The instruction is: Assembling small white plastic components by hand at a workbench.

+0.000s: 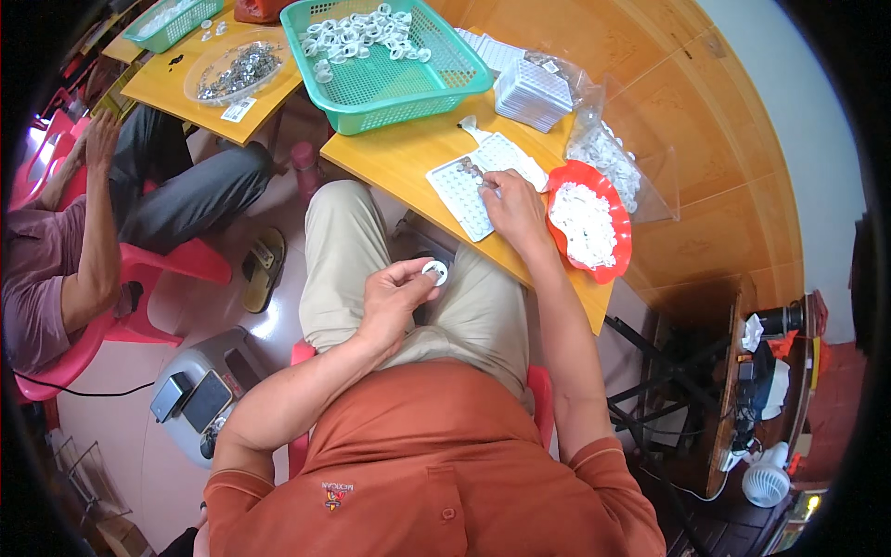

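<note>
Over my lap, my left hand pinches a small round white plastic part with a dark center between thumb and fingers. My right hand reaches over the table, its fingertips together at a white tray with rows of small pockets. Small metal pieces lie on that tray beside my right fingertips. Whatever those fingers pinch is too small to make out. Just right of this hand stands a red scalloped dish full of small white parts.
A green basket of white rings stands at the table's far left. Behind the tray are stacked pocketed trays and a clear bag of white parts. Leftward, a co-worker sits near a bowl of metal pieces.
</note>
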{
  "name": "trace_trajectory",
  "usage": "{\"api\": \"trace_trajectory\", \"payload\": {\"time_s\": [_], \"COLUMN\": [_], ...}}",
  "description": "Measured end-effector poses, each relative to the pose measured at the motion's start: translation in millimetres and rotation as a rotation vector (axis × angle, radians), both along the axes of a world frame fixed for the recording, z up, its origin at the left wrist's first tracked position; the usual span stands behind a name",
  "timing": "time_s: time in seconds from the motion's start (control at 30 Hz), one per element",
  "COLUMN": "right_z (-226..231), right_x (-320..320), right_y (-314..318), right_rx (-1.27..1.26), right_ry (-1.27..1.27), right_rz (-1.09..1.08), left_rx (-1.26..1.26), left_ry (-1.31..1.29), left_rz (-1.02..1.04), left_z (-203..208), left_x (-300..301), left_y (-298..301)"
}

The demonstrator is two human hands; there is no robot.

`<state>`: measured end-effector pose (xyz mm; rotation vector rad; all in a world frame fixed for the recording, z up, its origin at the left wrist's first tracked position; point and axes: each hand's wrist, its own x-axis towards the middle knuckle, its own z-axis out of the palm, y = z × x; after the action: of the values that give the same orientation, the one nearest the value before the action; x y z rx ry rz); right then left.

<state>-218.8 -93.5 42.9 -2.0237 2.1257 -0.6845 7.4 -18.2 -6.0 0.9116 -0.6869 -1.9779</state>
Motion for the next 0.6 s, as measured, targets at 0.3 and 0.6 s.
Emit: {"api": "trace_trajectory", "payload": {"time_s": [0.3,0.6], "right_z": [17,63], "right_x": [-4,-87], "right_y": [15,57], "right_rx": [-0.016,-0.076], "right_ry": [-0.016,0.138], "right_rz": [-0.035,-0.137], "left_rx": [0.068,0.048], "left_ry": [-0.040,-0.055], "left_rz": [-0.037,-0.056], "left_z": [-1,7], "left_x": [-5,0], "left_y": [-1,1]}}
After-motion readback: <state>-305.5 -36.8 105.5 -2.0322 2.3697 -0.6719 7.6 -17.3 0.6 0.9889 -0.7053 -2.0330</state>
